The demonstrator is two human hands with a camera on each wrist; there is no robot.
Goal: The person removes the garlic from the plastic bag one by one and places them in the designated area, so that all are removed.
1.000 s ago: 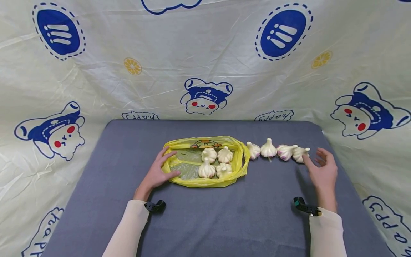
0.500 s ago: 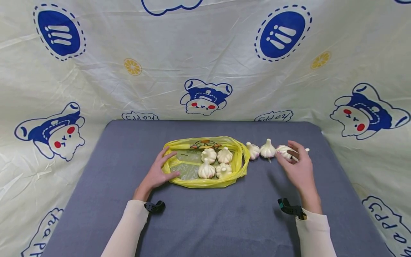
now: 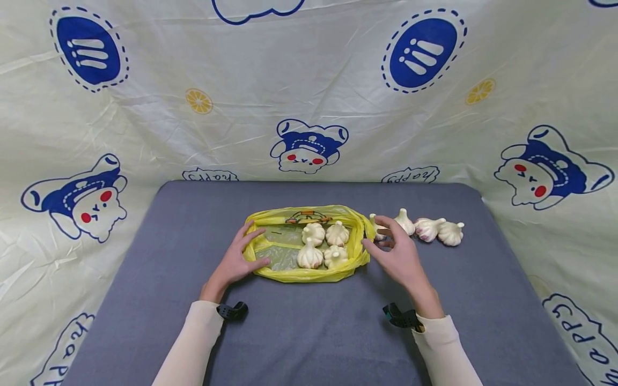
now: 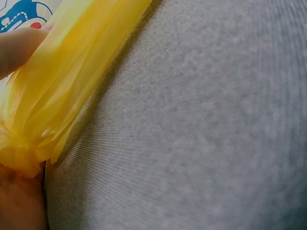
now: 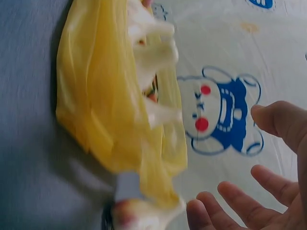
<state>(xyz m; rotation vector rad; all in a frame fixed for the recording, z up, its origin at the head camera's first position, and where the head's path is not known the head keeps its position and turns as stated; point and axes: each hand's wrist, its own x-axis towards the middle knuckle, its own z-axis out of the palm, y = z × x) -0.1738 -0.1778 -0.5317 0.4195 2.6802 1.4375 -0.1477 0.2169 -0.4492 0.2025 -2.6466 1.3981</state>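
At the left end of the soft yellow plastic bag [image 3: 304,275], our left hand [image 3: 236,257] holds the rim, thumb and forefinger spread well apart over its edge; how its other fingers lie, we cannot tell. Our right hand [image 3: 402,261] sits near the bag's right end, fingers loosely parted, and the right wrist view shows nothing in its grasp. Between the hands, the bag lies wide-mouthed, with four whitish, round garlic bulbs [image 3: 311,257] clustered in its right half. Past its right end, four loose purple-tinged bulbs [image 3: 426,229] form a row, the nearest just beside the bag and partly behind our right hand. We judge the work about midway: probably four set out and four left inside, though the direction is not certain. Beneath everything runs a grey-blue cloth-covered table [image 3: 309,327], backed by a white curtain with blue cartoon prints [image 3: 232,123].
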